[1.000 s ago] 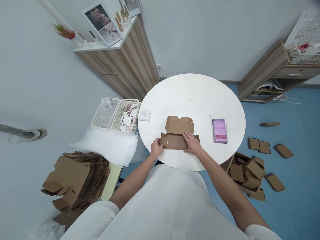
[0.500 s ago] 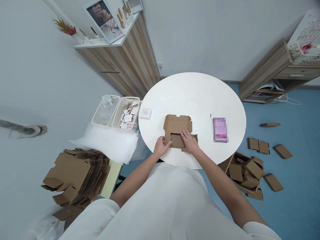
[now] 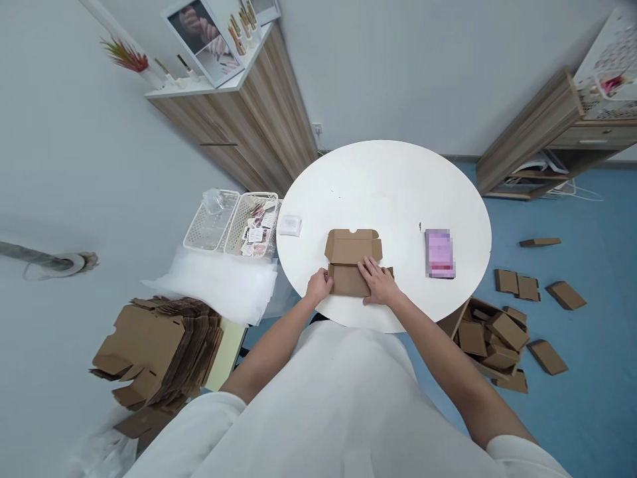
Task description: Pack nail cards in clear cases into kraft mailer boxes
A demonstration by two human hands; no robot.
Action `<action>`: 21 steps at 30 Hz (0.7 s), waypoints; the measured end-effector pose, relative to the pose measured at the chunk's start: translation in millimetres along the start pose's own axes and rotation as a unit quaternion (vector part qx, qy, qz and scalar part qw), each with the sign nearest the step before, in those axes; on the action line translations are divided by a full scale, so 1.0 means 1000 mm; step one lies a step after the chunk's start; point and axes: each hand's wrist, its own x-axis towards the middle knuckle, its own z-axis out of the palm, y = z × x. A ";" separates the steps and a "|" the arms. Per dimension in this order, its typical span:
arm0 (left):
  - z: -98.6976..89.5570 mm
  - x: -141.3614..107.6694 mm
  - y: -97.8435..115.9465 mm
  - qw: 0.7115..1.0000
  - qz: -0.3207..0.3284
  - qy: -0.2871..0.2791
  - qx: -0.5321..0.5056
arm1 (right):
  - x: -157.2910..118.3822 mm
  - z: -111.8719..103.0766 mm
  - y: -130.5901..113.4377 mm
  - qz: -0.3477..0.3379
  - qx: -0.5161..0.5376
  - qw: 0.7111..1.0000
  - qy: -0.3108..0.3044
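The person's left hand [image 3: 319, 285] is curled at the left end of a part-folded cardboard mailer box [image 3: 354, 252]; whether its thumb and fingers pinch the end wall cannot be told. The right hand [image 3: 379, 281] lies palm down across the right part of the box, its fingers spread over the near section. The box sits on the white rounded tabletop [image 3: 383, 186], toward the person's side. Its lid panel is laid out flat on the far side, with a half-round notch in the far edge and small flaps at both sides. A bit of cardboard juts out past the right hand.

On the same tabletop, a purple stack [image 3: 439, 253] with a blurred-out top lies to the right of the box, apart from it. A small white packet [image 3: 290, 226] is near the left edge.

Beyond that edge are two white mesh baskets [image 3: 237, 224], the right one holding printed cards [image 3: 255, 234]. White sheets [image 3: 219, 279] lie just nearer, then a thick stack of flat cardboard blanks [image 3: 144, 338]. To the right, an open carton [image 3: 452, 322] holds folded boxes [image 3: 508, 330], and more are scattered on the blue floor [image 3: 592, 239].
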 end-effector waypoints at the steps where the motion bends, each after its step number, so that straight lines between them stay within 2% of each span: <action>1: 0.000 0.001 0.000 1.000 -0.001 0.000 0.009 | 0.000 0.000 0.000 0.001 -0.002 1.000 -0.002; 9: 0.001 0.003 0.004 0.999 0.001 0.009 0.053 | -0.001 0.001 -0.003 0.007 -0.020 1.000 -0.003; 13: -0.004 -0.008 0.001 0.998 0.060 0.009 0.023 | -0.001 0.003 -0.001 0.002 -0.021 1.000 0.003; 17: -0.015 -0.017 0.000 0.987 0.154 -0.046 0.022 | -0.002 0.004 0.001 -0.005 -0.021 1.000 0.005; 21: -0.020 -0.012 0.006 0.981 0.143 -0.095 0.091 | -0.001 0.002 0.000 -0.010 -0.018 1.000 0.005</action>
